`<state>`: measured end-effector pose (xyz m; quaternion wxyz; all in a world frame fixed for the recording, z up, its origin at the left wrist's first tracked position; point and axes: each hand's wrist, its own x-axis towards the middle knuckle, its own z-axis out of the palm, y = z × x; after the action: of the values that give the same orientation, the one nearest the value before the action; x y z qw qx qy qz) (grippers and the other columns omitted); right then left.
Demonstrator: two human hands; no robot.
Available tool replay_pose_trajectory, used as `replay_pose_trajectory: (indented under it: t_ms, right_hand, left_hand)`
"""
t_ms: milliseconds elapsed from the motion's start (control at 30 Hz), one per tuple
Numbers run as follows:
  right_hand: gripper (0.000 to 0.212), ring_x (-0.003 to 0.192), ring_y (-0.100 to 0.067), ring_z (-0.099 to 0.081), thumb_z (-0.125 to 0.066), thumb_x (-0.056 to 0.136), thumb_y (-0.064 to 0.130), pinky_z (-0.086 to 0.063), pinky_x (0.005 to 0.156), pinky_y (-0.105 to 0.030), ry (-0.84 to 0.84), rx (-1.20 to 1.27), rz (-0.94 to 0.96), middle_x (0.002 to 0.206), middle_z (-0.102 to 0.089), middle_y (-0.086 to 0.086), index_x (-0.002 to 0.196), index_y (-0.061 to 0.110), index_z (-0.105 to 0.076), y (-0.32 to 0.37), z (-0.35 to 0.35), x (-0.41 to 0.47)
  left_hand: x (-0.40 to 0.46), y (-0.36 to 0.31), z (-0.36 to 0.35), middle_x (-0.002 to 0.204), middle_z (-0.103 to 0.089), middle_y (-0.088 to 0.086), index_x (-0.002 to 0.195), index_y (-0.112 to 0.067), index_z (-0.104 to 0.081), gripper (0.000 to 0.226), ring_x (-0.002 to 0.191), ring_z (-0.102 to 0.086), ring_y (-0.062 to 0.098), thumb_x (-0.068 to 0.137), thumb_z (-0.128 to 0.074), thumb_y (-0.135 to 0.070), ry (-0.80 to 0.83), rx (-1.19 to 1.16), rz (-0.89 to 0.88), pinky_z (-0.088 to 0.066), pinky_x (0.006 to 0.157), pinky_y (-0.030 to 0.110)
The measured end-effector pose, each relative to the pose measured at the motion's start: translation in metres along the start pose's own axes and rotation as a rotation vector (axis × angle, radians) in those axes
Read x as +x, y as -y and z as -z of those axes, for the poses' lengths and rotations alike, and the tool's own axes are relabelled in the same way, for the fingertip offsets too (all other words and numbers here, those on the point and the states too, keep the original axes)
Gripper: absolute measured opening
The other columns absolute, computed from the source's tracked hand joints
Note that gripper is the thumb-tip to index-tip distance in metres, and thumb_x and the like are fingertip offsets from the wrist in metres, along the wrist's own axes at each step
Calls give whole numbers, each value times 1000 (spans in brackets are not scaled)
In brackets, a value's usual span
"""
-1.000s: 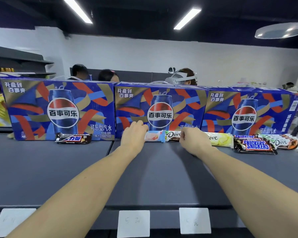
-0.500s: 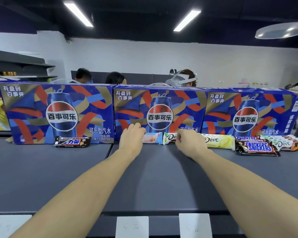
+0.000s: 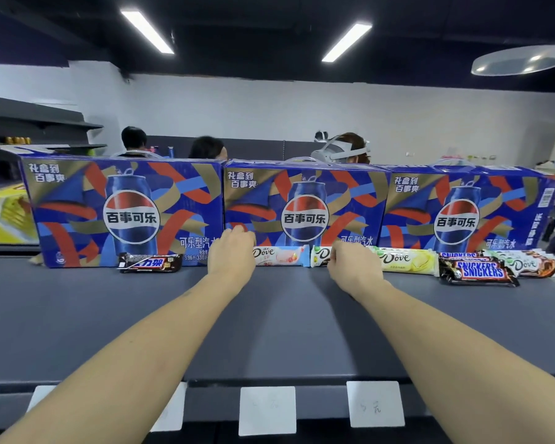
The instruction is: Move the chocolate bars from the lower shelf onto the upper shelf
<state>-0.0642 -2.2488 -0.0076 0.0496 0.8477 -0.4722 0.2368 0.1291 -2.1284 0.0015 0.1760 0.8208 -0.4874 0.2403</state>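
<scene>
Both of my hands reach to the back of the grey upper shelf [image 3: 77, 315], where the chocolate bars lie in a row against the Pepsi cartons. I take the middle Pepsi carton [image 3: 305, 213] as my landmark. At its lower left corner my left hand [image 3: 231, 254] has its fingers curled at the end of the pink Dove bar [image 3: 281, 256], which lies flat along the foot of the carton; whether the fingers actually pinch the wrapper or only touch it, I cannot tell, as the back of the hand hides them. At the carton's lower right my right hand [image 3: 353, 264] is curled over the green-and-white Dove bar [image 3: 321, 257], covering most of it, with only its left end showing; its grip is hidden too. Right of the carton lies a yellow Dove bar [image 3: 407, 259], then a Snickers bar [image 3: 478, 271] on top of another one, and a further Dove bar [image 3: 532, 266] past that. Left of the carton, in front of the left Pepsi carton [image 3: 122, 213], a dark Snickers bar with Chinese lettering [image 3: 150, 263] lies alone. Below, on the shelf's front edge, white price tags [image 3: 267, 410] hang.
</scene>
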Motion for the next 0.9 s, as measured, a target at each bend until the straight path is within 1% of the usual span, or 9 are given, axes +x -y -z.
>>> replay_pose_trajectory:
  t_ms: [67,133,233,300,400,533,667,800,900]
  right_hand:
    - [10,83,-28,-57,-48,92,16,-38,66,-32,-15,26,-38,98,-63,-6,99,14,-55,12,2,-7]
    - [13,91,-28,-60,-50,93,20,-38,68,-32,-6,54,-52,103,-62,-5,104,15,-56,27,4,-16]
    - [24,98,-27,-60,-49,95,29,-43,69,-33,40,131,-80,110,-62,-4,113,15,-55,48,5,-33]
    - [32,106,-27,-57,-47,96,34,-48,76,-37,58,162,-80,118,-59,-6,121,14,-52,59,4,-44]
    - [40,116,-28,-52,-48,97,37,-47,87,-41,50,185,-86,127,-54,-8,129,12,-47,70,11,-63]
    - [42,116,-26,-53,-49,97,38,-48,88,-40,24,245,-87,129,-53,-7,132,14,-45,75,29,-87]
    - [40,115,-26,-53,-50,97,35,-47,88,-39,-11,351,-76,129,-54,-5,131,16,-46,75,49,-117]
    - [38,116,-23,-53,-53,94,32,-47,93,-39,-96,528,-74,127,-55,-2,129,20,-48,78,61,-165]
    - [37,117,-17,-53,-51,93,24,-46,96,-35,-142,594,-42,127,-55,4,130,25,-49,71,68,-211]
  left_hand:
    - [-8,2,3,109,-61,4,107,-16,-64,21,98,-58,24,90,-54,-9,82,-8,71,-47,73,34]
    - [-17,3,5,105,-62,4,103,-15,-64,17,95,-59,24,89,-56,-11,136,-17,104,-47,71,34]
    - [-29,0,5,107,-62,5,108,-13,-64,21,98,-58,24,89,-55,-14,157,-32,97,-46,72,33]
    - [-37,-4,6,111,-60,5,112,-14,-64,25,102,-57,24,89,-54,-16,168,-50,82,-46,75,33]
    - [-50,-12,12,116,-57,6,116,-15,-63,28,107,-54,25,91,-53,-18,176,-74,55,-44,77,33]
    - [-71,-20,33,122,-54,8,120,-15,-60,31,112,-51,26,91,-55,-24,205,-99,47,-45,85,35]
    - [-98,-33,61,125,-52,8,123,-17,-58,35,116,-48,26,90,-58,-28,226,-163,39,-43,88,36]
    - [-135,-47,86,127,-51,5,121,-20,-58,35,118,-48,26,89,-58,-32,170,-292,32,-45,92,40]
    - [-174,-64,94,125,-53,1,122,-25,-59,34,117,-49,24,89,-58,-35,97,-363,20,-47,89,40]
